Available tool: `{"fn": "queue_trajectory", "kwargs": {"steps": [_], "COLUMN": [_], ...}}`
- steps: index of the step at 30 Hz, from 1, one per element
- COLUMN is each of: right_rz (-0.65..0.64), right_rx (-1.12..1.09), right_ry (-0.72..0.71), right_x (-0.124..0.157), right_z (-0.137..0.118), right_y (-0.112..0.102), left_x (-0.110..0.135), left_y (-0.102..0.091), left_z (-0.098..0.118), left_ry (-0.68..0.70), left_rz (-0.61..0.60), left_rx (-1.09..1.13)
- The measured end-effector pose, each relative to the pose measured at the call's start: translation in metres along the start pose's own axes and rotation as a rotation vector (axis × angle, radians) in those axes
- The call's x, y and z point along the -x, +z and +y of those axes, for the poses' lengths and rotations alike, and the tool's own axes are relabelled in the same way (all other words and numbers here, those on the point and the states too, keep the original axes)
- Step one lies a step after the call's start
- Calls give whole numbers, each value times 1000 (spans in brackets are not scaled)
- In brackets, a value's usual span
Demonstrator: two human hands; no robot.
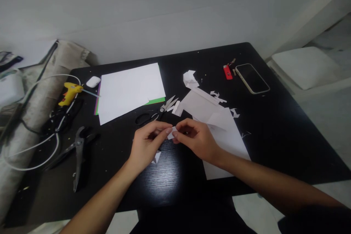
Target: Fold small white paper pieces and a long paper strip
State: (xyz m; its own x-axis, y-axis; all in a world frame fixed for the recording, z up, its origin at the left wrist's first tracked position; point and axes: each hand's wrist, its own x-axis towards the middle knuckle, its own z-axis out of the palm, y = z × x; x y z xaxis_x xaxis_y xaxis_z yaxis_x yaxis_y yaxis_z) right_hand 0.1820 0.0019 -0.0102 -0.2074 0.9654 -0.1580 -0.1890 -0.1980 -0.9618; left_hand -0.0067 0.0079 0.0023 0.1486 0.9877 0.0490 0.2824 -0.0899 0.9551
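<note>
A small piece of white paper (172, 133) is pinched between my two hands, just above the front middle of the black table. My left hand (146, 140) grips its left edge between thumb and fingers. From the other side, my right hand (196, 137) pinches its right edge. Partly hidden below my left hand lies a small folded white paper (156, 157). Scissors (161, 110) with open blades rest just beyond my hands. White paper sheets (230, 142) and cut scraps (178, 108) spread beside and under my right forearm.
A stack of paper (128, 91) lies at the back left, white on top with coloured edges. Left of it are a yellow glue gun (70, 93) with a cable, a white case (93, 81) and pliers (79, 150). A folded paper shape (191, 79), red lighter (227, 72) and phone (252, 78) sit farther back.
</note>
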Motion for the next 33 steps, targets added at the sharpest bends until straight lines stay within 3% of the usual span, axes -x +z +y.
{"fn": "queue_trajectory", "kwargs": {"steps": [5, 12, 21, 33], "right_rz": [-15, -42, -28, -33], "right_rx": [-29, 71, 158, 24], "right_ry": [3, 7, -10, 75], "right_x": [-1, 1, 2, 1], "right_z": [1, -1, -4, -5], "right_y": [-1, -1, -2, 0], "left_x": [1, 0, -1, 1], "left_y": [1, -3, -5, -5], "left_z": [1, 3, 1, -1], "left_ry": [0, 61, 74, 45], "left_rz": [-12, -107, -135, -123], "left_rx": [19, -61, -105, -78]}}
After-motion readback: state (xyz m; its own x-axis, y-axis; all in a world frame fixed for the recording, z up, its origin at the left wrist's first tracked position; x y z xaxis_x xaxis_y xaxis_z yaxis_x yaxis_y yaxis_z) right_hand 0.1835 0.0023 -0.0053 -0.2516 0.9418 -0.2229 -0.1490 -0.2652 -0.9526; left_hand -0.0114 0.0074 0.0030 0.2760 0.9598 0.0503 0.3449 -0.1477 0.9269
